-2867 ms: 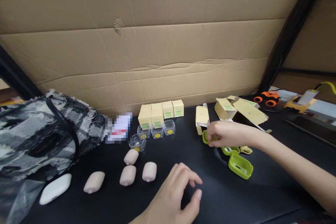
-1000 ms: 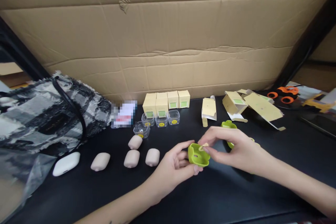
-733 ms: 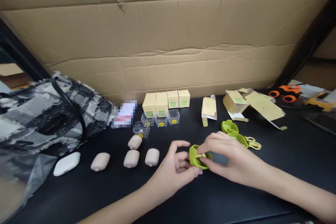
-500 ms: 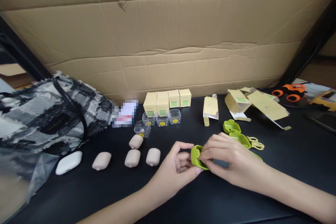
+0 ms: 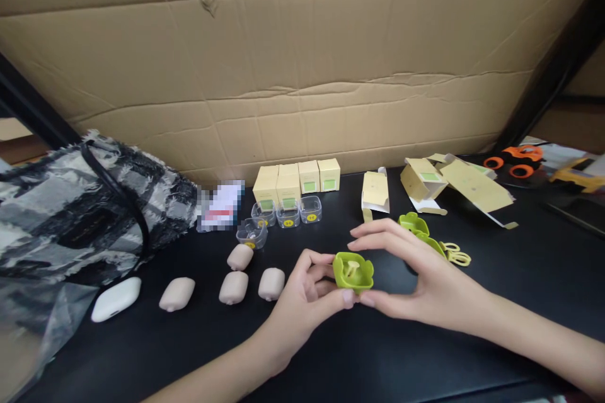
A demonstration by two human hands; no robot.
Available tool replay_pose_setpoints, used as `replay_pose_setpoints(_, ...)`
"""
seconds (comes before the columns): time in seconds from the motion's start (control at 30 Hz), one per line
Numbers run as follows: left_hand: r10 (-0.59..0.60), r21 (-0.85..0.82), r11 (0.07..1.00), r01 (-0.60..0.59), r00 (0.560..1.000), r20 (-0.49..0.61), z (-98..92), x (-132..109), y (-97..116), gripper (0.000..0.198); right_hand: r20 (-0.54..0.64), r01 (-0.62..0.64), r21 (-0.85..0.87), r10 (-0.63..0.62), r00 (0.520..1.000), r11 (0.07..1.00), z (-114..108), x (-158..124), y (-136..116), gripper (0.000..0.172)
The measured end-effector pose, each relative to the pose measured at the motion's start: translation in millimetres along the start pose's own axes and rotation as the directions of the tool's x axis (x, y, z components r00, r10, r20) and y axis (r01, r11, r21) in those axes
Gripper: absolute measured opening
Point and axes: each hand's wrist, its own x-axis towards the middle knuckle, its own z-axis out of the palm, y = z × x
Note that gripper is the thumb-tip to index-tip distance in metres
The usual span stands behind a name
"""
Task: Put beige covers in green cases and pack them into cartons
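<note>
My left hand (image 5: pixel 307 293) grips a small green cup-shaped cover (image 5: pixel 367 278) with a wavy rim, thumb in front and fingers around its left side. A pale yellow-green peg-like piece (image 5: pixel 352 269) stands up inside the cover. To the right, my right hand (image 5: pixel 420 271) is open, its fingers spread above and behind the cover. Its thumb tip is at the cover's lower right edge; whether it touches cannot be made out. Beyond the right hand lie more green covers (image 5: pixel 413 223), partly hidden, with pale yellow loops (image 5: pixel 457 254) beside them.
Several pinkish rounded cases (image 5: pixel 233 288) and a white case (image 5: pixel 116 300) lie to the left. Clear plastic cups (image 5: pixel 288 214) stand before small yellow boxes (image 5: pixel 288 186). Opened cartons (image 5: pixel 477 189) and an orange-wheeled toy (image 5: pixel 520 160) are at right; a fringed bag (image 5: pixel 94 208) sits left.
My right fingers have come out of the green cover and spread apart. The cover has tipped so its inside faces me, showing the pale piece. The view has shifted slightly.
</note>
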Motion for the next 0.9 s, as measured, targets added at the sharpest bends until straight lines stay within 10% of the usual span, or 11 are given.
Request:
replay_pose_setpoints(0.17, 0.006, -0.012, 1.000, -0.005, 1.000, 0.020, 1.1, -0.1, 0.3, 0.032, 0.116, 0.059, -0.089, -0.049, 0.992, 0.994, 7.5, -2.2, 3.6, 0.034)
replay_pose_setpoints(0.9, -0.003, -0.079, 0.997, 0.005, 1.000, 0.022, 0.9, -0.7, 0.8, 0.036, -0.020, 0.069, -0.010, -0.069, 0.997, 0.998, 21.5, -6.9, 1.6, 0.013)
